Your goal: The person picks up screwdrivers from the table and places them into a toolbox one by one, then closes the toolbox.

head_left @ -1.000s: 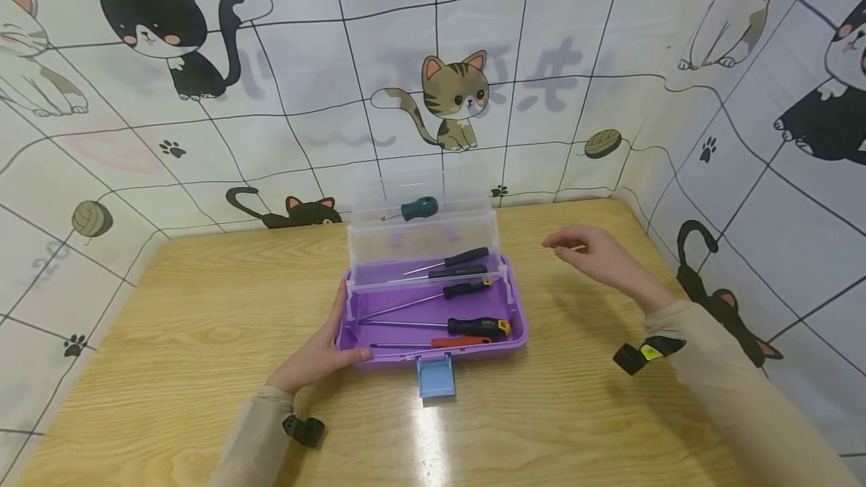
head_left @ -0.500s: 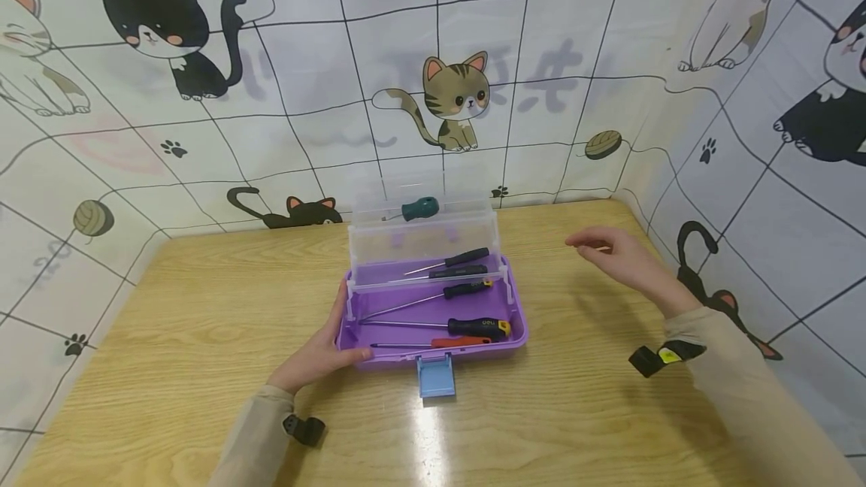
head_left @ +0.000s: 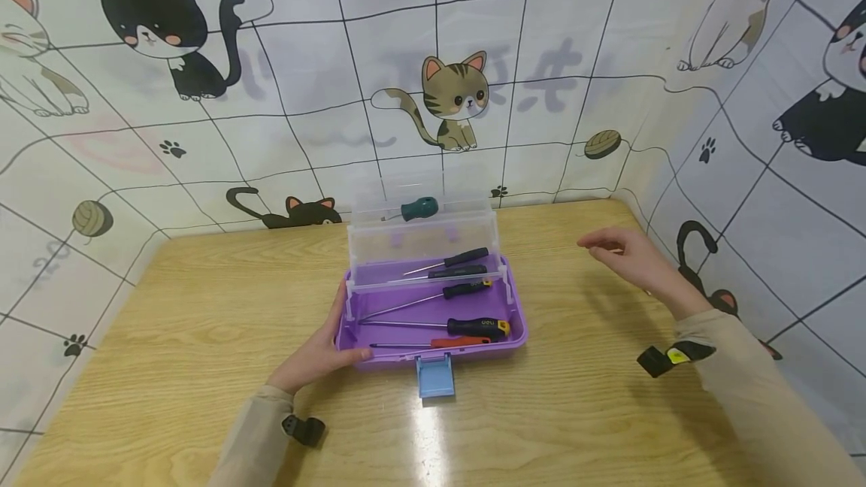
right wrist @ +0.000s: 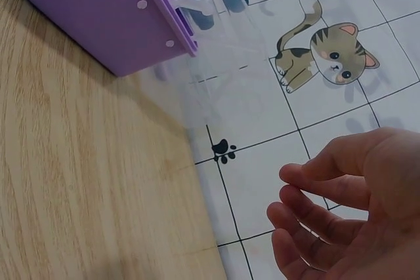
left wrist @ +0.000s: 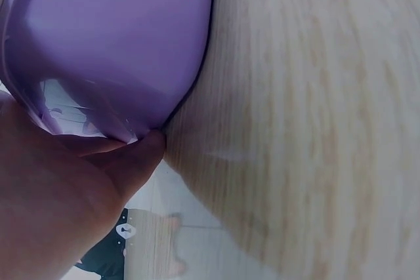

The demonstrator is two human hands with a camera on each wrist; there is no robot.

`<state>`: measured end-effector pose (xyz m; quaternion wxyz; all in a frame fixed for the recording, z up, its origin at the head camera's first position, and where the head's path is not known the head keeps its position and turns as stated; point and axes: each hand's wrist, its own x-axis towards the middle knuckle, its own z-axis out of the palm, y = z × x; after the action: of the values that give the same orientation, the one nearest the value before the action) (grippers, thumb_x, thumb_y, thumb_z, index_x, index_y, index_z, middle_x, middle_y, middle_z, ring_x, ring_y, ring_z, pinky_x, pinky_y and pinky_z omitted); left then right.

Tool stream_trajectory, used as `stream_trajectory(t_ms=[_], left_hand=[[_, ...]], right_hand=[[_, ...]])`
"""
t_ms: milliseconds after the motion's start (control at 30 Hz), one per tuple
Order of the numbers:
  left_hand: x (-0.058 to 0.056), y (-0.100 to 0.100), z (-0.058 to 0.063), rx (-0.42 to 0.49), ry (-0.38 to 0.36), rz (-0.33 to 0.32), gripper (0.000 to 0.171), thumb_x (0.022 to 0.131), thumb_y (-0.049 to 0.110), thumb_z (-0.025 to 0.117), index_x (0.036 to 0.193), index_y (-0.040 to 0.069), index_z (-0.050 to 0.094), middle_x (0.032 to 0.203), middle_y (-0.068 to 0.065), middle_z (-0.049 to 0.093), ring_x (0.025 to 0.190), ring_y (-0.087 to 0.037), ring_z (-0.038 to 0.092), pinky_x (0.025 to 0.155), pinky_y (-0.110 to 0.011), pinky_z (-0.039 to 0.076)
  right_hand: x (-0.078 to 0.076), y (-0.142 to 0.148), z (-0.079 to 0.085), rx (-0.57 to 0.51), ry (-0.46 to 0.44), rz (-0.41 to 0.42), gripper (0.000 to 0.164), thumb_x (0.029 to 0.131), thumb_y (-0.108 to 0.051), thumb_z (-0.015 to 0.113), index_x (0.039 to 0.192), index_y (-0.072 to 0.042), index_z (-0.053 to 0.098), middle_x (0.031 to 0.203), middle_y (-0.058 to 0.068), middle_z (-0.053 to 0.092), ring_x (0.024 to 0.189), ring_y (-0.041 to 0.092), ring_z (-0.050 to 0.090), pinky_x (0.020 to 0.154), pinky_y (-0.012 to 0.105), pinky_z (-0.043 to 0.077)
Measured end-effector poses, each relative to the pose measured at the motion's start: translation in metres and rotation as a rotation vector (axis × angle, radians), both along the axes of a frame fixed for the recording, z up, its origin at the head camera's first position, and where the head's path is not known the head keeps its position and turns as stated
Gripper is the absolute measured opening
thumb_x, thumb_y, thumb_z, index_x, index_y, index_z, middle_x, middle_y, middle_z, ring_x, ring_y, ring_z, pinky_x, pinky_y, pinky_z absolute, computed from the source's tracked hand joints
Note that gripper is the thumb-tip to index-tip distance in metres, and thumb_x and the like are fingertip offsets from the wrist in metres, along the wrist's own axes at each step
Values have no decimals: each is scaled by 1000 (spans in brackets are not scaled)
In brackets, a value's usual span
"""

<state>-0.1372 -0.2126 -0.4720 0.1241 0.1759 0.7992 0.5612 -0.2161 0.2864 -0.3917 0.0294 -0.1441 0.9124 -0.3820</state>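
Observation:
A purple toolbox (head_left: 519, 318) stands with its clear lid (head_left: 379, 243) raised against the back. My left hand (head_left: 313, 361) holds its left end, thumb on the front corner and fingers along the side; in the left wrist view fingertips meet the box's lower edge. Inside lie a red-handled screwdriver (head_left: 461, 341), a black-and-yellow screwdriver (head_left: 476, 328) and several other black-handled ones. A green-handled screwdriver (head_left: 421, 207) shows at the lid. To the right of the box, my right hand (head_left: 629, 255) hovers over the table with loosely bent fingers and nothing in them.
The wooden table (head_left: 223, 322) runs back to a cloth wall (head_left: 304, 126) printed with cats and grid lines. A blue latch (head_left: 436, 378) hangs down at the box's front. Similar cloth closes off both sides.
My right hand has drawn away to the right, farther from the toolbox. The left hand, the box and the screwdrivers have stayed where they were.

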Motion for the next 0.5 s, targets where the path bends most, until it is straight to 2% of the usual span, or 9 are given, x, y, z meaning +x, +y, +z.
stream_trajectory(t_ms=[100, 300, 500], left_hand=[[0, 0, 0, 2, 0, -2, 119, 81, 18, 79, 153, 35, -15, 160, -5, -14, 144, -34, -8, 109, -64, 1], [1, 1, 1, 9, 1, -4, 119, 81, 16, 79, 153, 32, -15, 160, -6, -14, 144, -34, -8, 109, -64, 1], [1, 1, 1, 0, 1, -1, 119, 81, 17, 79, 153, 32, -15, 160, -6, -14, 144, -34, -8, 109, -64, 1]], right_hand=[[-1, 2, -2, 8, -1, -2, 27, 100, -10, 51, 120, 6, 62, 119, 25, 61, 105, 37, 57, 83, 38, 48], [-1, 7, -7, -2, 5, -4, 28, 100, -9, 52, 120, 8, 62, 118, 26, 61, 103, 36, 58, 79, 29, 48], [-2, 13, -12, 2, -38, -38, 33, 101, -9, 49, 127, 10, 55, 123, 30, 56, 108, 40, 54, 83, 39, 48]])
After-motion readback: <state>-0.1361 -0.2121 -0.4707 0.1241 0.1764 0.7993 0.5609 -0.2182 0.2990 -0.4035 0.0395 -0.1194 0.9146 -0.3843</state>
